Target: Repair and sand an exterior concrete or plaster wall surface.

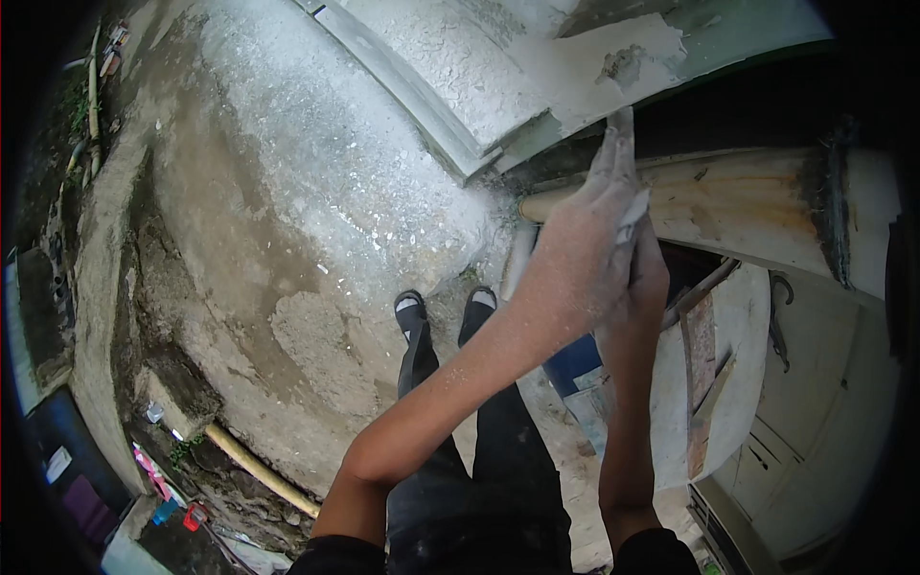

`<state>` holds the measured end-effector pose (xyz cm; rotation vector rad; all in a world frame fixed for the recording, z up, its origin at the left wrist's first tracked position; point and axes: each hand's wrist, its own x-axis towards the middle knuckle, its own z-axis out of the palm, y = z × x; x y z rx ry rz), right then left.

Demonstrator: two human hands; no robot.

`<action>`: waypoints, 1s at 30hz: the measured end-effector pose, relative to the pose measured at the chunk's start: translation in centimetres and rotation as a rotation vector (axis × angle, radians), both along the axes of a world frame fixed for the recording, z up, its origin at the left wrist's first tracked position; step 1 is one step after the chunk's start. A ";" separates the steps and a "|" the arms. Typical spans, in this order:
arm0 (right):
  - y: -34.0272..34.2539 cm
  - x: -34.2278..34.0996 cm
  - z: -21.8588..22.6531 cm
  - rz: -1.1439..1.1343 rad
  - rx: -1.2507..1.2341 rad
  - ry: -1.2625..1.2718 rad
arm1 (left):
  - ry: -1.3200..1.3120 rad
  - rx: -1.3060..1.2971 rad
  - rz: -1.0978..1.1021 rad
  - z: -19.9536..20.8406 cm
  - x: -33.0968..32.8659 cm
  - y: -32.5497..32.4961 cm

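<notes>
Passage is available left of the dusty white slab's point(460, 81) lower corner, above the ground point(287, 220); a stained beam point(738, 196) obstructs access near the slab's right-hand edge.

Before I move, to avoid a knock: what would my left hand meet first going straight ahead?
Probably the pale panel just beyond the left hand; depth there is unclear, perhaps touching.

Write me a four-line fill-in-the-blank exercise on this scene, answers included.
The left hand and right hand are held close ____.
The forearm passing across the trousers is the ____ one.
The chips strewn on the ground beyond the feet are coloured ____.
In shade, the trousers are not light but ____.

Missing words: together; left; white; dark.
</notes>
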<state>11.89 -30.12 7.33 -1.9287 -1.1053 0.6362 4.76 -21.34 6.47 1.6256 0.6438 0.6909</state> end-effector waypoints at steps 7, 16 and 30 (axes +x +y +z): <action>-1.3 1.1 1.6 -0.018 0.029 0.244 | -0.099 0.129 0.149 1.2 0.7 -2.0; -1.6 1.3 0.9 -0.037 0.013 0.144 | -0.059 0.227 0.326 -0.2 1.8 -3.5; 4.4 3.2 -1.9 0.083 0.061 -0.290 | 0.057 0.046 0.175 -0.8 1.9 2.9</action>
